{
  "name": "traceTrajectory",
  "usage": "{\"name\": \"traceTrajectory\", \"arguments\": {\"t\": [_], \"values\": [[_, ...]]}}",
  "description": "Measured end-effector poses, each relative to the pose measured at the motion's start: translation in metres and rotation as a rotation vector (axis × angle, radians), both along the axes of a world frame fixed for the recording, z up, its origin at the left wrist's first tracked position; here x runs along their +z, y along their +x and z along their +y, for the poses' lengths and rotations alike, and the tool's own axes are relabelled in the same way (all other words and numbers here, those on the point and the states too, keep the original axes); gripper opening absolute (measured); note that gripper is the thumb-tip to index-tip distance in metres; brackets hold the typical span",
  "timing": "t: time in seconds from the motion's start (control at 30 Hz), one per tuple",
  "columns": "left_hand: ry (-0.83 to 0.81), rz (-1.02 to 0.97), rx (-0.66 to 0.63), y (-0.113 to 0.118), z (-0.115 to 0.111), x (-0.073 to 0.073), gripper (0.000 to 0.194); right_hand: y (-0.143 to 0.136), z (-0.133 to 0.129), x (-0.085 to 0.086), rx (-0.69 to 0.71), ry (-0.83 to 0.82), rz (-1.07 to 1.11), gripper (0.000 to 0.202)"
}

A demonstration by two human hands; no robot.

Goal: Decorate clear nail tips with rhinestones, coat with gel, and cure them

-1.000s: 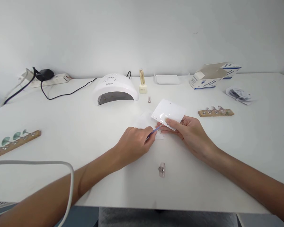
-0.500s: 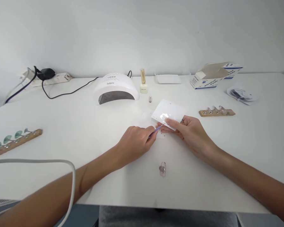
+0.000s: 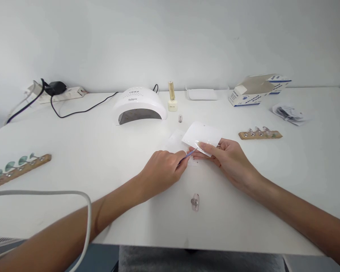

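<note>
My left hand (image 3: pixel 166 168) is closed around slim blue-purple tweezers (image 3: pixel 187 156), whose pointed tip touches the lower edge of a white sheet (image 3: pixel 203 133). My right hand (image 3: pixel 225 155) pinches that sheet, thumb on top and fingers beneath. Glossy spots shine on the sheet near the thumb; what they are is too small to tell. Below the hands a clear pinkish nail tip (image 3: pixel 195 203) lies on the table. A thin translucent piece (image 3: pixel 175 140) rests behind my left hand, and small specks lie under the fingers.
A white nail lamp (image 3: pixel 140 104) stands at the back, beside a nail polish bottle (image 3: pixel 172 102). Wooden strips with nail tips lie left (image 3: pixel 22 170) and right (image 3: pixel 260 135). An alcohol pads box (image 3: pixel 251 92) sits back right. A white cable (image 3: pixel 87 211) crosses my left forearm.
The sheet has tilted slightly, so its shine is smaller. Both hands keep almost the same place and grip.
</note>
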State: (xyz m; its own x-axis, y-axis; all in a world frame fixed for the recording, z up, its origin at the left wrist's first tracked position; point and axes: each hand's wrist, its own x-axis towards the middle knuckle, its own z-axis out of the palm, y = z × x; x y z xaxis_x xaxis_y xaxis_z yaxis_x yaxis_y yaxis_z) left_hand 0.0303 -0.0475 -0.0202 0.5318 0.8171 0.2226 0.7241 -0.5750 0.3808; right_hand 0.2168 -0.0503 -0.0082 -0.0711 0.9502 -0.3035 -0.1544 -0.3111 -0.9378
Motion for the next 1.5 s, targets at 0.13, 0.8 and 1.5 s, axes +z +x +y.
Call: {"name": "traceTrajectory", "arguments": {"t": [0.13, 0.8, 1.5], "values": [[-0.025, -0.010, 0.014, 0.0003, 0.0010, -0.0005, 0.036, -0.0008, -0.0004, 0.0004, -0.020, -0.007, -0.040, 0.040], [-0.052, -0.029, 0.013, -0.0004, 0.0020, -0.0003, 0.035, 0.0008, 0.0009, -0.0024, -0.019, 0.019, -0.061, 0.037], [-0.185, -0.063, 0.034, -0.0001, -0.0009, 0.0044, 0.031, -0.0019, -0.0003, 0.0001, -0.027, 0.091, -0.162, 0.030]]}}
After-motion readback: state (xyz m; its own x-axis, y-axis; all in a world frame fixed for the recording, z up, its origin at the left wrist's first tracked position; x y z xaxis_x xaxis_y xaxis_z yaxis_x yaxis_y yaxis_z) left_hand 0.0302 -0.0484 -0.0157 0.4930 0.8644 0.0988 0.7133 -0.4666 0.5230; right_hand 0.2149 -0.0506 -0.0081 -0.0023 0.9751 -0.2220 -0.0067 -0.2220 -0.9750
